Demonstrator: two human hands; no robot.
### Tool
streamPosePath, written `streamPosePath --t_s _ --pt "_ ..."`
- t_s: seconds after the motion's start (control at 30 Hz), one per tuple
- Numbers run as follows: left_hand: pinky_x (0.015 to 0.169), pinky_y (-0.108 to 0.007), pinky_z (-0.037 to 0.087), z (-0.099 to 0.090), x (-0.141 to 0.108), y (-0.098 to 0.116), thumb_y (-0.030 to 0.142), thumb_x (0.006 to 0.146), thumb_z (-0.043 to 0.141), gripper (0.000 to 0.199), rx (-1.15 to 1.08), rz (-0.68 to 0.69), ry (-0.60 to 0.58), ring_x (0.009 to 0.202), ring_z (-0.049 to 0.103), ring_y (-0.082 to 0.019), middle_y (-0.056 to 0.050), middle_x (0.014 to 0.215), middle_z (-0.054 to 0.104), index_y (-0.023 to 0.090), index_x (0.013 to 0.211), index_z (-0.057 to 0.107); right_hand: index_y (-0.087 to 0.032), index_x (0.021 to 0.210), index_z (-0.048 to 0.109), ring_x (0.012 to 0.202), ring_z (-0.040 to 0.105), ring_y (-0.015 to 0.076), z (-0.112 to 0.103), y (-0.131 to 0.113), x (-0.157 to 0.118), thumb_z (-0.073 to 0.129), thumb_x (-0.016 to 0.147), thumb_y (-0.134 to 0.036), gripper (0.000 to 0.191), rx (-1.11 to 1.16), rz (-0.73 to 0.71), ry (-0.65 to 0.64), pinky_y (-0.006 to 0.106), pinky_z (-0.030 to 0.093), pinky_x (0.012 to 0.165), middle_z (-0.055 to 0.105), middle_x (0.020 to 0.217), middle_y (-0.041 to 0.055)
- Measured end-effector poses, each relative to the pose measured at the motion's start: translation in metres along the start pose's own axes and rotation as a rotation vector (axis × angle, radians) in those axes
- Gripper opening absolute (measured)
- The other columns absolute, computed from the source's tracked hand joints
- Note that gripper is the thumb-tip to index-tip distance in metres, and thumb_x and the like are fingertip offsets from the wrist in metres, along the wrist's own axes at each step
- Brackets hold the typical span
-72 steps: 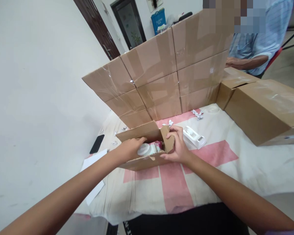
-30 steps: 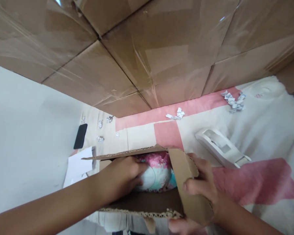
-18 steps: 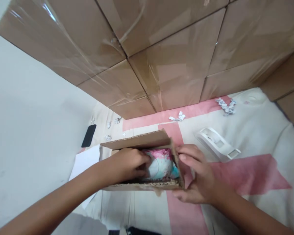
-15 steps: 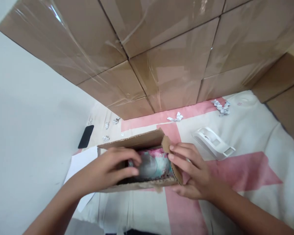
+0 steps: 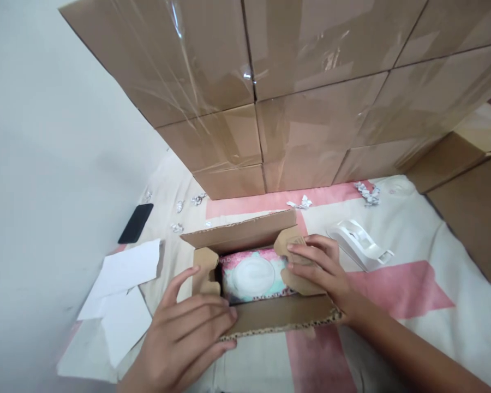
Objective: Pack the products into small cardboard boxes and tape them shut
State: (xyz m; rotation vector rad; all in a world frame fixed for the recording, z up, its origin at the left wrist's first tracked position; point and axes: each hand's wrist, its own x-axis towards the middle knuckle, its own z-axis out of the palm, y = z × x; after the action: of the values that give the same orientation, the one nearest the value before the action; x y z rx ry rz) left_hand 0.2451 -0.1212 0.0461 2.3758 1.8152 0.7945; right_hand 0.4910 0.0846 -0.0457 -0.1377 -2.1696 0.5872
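Note:
A small open cardboard box (image 5: 270, 319) lies on the bedsheet before me. Inside it is a soft packet (image 5: 253, 274), pink and mint, with a white oval on top; it looks like a pack of wet wipes. My left hand (image 5: 188, 327) grips the near flap by its left end, thumb outside and fingers inside, while its index finger touches the left end flap (image 5: 205, 270). Over the right end flap (image 5: 297, 245), bent inward above the packet, lie the fingers of my right hand (image 5: 325, 267). That hand wraps the box's right end; its thumb is hidden.
A white tape dispenser (image 5: 360, 243) sits right of the box. Stacked, taped cartons (image 5: 311, 120) rise behind, with another carton (image 5: 474, 213) at right. White paper sheets (image 5: 125, 284), a black phone-like slab (image 5: 136, 224) and crumpled paper bits (image 5: 300, 202) lie around.
My left hand has come out from over the packet to the box's near left side. The near flap and left end flap now show spread. My right hand stays at the right end flap.

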Motion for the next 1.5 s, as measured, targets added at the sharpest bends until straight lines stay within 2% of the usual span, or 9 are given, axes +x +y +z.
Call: streamPosePath --t_s 0.13,0.27,0.33,0.57,0.83,1.07,1.2,1.27,1.5 --pt "0.121 -0.059 0.031 0.011 0.005 -0.010 0.023 0.092 0.066 0.029 0.191 -0.198 0.225 0.124 0.063 -0.028 -0.006 0.124 0.071 0.032 0.119 0.064 -0.028 0.148 0.052 0.134 0.042 0.0345 0.006 -0.005 -0.001 0.045 0.101 -0.047 0.051 0.075 0.090 0.048 0.060 0.042 0.110 0.055 0.145 0.0109" --pt "0.118 -0.062 0.035 0.020 0.021 -0.024 0.042 0.091 0.068 0.086 0.239 -0.470 0.225 0.155 0.024 -0.039 -0.017 0.169 0.018 0.029 0.161 0.021 -0.029 0.166 -0.002 0.154 0.027 0.0312 0.009 -0.013 0.000 0.046 0.102 -0.047 0.082 0.276 0.425 -0.006 0.056 0.037 0.120 0.015 0.172 0.0111" --pt "0.120 -0.064 0.031 0.020 0.022 -0.026 0.044 0.091 0.068 0.090 0.241 -0.462 0.216 0.154 0.027 -0.039 -0.016 0.164 0.031 0.029 0.163 0.016 -0.031 0.164 -0.013 0.159 0.018 0.0312 0.008 -0.012 0.002 0.047 0.101 -0.053 0.090 0.352 0.457 -0.055 0.059 0.030 0.123 0.006 0.174 0.0100" --pt "0.121 -0.050 0.038 0.021 0.003 -0.006 0.053 0.095 0.061 0.075 0.291 -0.147 -0.078 0.142 0.051 -0.031 -0.009 0.152 0.056 0.028 0.159 0.032 -0.029 0.144 0.052 0.150 0.032 0.0332 0.000 -0.004 0.010 0.044 0.103 -0.051 0.047 0.173 0.194 -0.053 0.062 0.033 0.121 0.053 0.150 0.0105" --pt "0.118 -0.056 0.040 0.036 0.015 -0.023 0.048 0.098 0.058 0.067 0.477 -0.092 -0.066 0.145 0.047 -0.034 -0.010 0.154 0.053 0.021 0.156 0.040 -0.024 0.142 0.053 0.143 0.040 0.0350 -0.010 -0.011 0.015 0.051 0.100 -0.041 0.045 0.015 0.158 -0.090 0.058 0.039 0.115 0.058 0.143 0.0126" --pt "0.125 -0.061 0.027 0.035 0.022 -0.010 0.034 0.093 0.068 0.060 0.541 0.007 0.118 0.144 0.047 -0.039 -0.017 0.155 0.050 0.014 0.146 0.053 -0.024 0.107 0.070 0.118 0.060 0.0318 -0.092 0.006 -0.021 0.048 0.101 -0.042 0.029 -0.320 0.650 0.116 0.052 0.042 0.106 0.069 0.121 0.0102" --pt "0.122 -0.043 0.041 0.080 0.040 0.043 0.011 0.082 0.072 0.037 0.132 0.303 0.416 0.147 0.045 -0.029 -0.011 0.158 0.049 0.017 0.118 0.068 -0.025 0.092 0.074 0.112 0.063 0.0297 -0.129 0.026 -0.043 0.042 0.099 -0.059 0.047 -0.151 1.094 -0.041 0.047 0.042 0.106 0.072 0.111 0.0055" --pt "0.120 -0.039 0.044 0.119 0.062 0.074 0.021 0.089 0.064 0.028 -0.142 0.407 0.319 0.144 0.049 -0.023 -0.006 0.149 0.059 0.021 0.118 0.067 -0.025 0.092 0.076 0.108 0.064 0.0281 -0.135 0.033 -0.046 0.044 0.097 -0.063 0.050 -0.011 1.216 -0.087 0.042 0.045 0.103 0.074 0.110 0.0045" --pt "0.124 -0.069 0.021 0.240 0.176 0.097 0.047 0.078 0.078 0.097 -0.273 -0.190 0.158 0.158 0.010 -0.045 -0.017 0.171 0.015 0.022 0.158 0.030 -0.018 0.081 0.075 0.079 0.060 0.0202 -0.129 0.051 -0.034 0.063 0.085 -0.052 0.037 0.295 1.376 -0.058 0.031 0.047 0.072 0.072 0.088 0.0063"
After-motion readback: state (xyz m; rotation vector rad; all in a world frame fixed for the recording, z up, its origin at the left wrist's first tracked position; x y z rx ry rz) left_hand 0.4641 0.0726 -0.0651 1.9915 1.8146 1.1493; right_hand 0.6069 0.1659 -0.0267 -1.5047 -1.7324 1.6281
